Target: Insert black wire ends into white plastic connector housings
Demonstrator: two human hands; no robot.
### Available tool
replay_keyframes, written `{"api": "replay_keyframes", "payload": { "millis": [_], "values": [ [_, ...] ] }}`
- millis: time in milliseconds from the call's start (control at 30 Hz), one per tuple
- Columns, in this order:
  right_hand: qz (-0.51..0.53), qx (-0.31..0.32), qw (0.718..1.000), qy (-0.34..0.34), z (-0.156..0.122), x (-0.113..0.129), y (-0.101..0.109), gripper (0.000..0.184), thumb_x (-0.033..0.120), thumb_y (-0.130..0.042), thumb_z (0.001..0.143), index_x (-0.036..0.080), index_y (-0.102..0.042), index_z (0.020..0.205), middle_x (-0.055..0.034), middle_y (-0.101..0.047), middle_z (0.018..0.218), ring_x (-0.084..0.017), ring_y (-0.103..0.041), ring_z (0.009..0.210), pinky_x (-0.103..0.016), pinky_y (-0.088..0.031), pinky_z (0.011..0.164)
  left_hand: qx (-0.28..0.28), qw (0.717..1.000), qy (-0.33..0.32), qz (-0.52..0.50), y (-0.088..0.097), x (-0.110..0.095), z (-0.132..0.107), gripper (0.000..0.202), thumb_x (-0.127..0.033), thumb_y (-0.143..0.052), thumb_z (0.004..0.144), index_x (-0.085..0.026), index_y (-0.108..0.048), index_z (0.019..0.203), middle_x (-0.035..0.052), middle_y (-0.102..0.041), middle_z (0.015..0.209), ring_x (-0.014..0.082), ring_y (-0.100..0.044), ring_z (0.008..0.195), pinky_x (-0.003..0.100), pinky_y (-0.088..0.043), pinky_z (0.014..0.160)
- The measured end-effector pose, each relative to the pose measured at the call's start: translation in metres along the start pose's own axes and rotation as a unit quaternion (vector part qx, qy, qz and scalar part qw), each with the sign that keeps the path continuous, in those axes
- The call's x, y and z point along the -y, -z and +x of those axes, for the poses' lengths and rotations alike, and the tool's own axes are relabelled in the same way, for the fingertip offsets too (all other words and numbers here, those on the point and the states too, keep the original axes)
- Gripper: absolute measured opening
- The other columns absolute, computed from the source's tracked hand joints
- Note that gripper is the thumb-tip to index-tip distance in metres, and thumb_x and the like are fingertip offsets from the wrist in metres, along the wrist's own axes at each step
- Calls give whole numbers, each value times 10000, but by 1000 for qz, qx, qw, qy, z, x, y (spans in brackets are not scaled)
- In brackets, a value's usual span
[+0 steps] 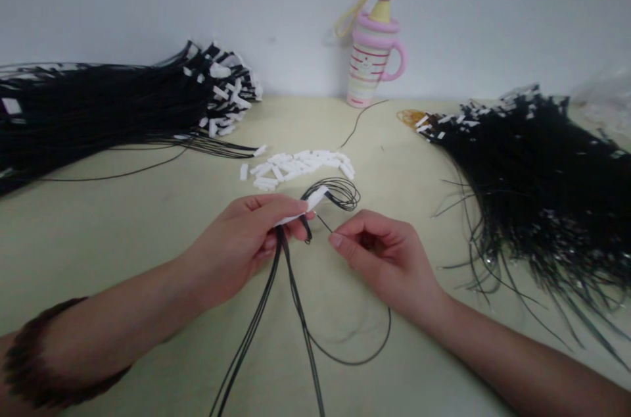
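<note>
My left hand (251,233) pinches a white strip-like piece (318,196) between thumb and fingers, together with several thin black wires (256,318). Those wires hang down toward the near edge of the view, and a loop of them (345,192) curls out past the white piece. Just to the right, my right hand (382,249) is closed in a pinch on one black wire (324,223). Its tip points at the left fingertips, and the rest bends below the hand in a wide curve. Whether the tip touches the white piece cannot be made out.
A pile of small white pieces (300,166) lies beyond my hands. Thick bundles of black wires with white ends fill the left (98,101) and right (552,187) of the table (162,233). A pink-and-white cup (367,65) stands by the wall, near one loose wire (357,122).
</note>
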State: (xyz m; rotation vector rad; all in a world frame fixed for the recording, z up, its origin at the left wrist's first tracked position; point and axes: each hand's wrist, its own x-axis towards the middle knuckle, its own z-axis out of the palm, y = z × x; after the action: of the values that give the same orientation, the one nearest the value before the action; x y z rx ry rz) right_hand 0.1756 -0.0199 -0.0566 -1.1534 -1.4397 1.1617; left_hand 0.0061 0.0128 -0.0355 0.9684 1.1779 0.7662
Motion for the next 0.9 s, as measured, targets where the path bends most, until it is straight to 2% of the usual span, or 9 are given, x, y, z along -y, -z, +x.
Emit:
{"api": "replay_keyframes", "payload": {
  "millis": [300, 567, 733, 900],
  "values": [
    [-7, -12, 1000, 5, 0, 1, -1, 72, 191, -612, 744, 150, -610, 685, 9, -531, 598, -73, -442, 534, -191, -384, 482, -11, 1000, 12, 19, 2, 1, 5, 226, -313, -621, 690, -163, -585, 525, -32, -481, 485, 48, -287, 404, 180, -192, 361],
    [-26, -17, 999, 12, 0, 0, 0, 67, 199, -602, 758, 163, -604, 702, 6, -554, 631, -77, -460, 554, -200, -386, 493, -1, 999, 33, -2, -1, -5, 0, 200, -293, -610, 723, -153, -597, 581, -30, -533, 535, 43, -269, 424, 183, -181, 380],
    [-63, -12, 997, 33, 0, 0, 1, 85, 195, -594, 768, 154, -599, 693, 3, -546, 625, -81, -464, 564, -208, -376, 500, 5, 999, 34, -15, 1, -3, 1, 195, -307, -600, 751, -161, -613, 624, -52, -501, 513, 34, -276, 428, 157, -187, 383],
    [-101, -7, 993, 63, 0, 0, 2, 106, 187, -584, 780, 128, -606, 695, -16, -550, 627, -94, -472, 580, -229, -364, 511, 22, 999, 30, -16, 3, -1, 3, 216, -302, -620, 731, -142, -605, 587, -56, -496, 479, 23, -276, 394, 135, -181, 353]
  ]
}}
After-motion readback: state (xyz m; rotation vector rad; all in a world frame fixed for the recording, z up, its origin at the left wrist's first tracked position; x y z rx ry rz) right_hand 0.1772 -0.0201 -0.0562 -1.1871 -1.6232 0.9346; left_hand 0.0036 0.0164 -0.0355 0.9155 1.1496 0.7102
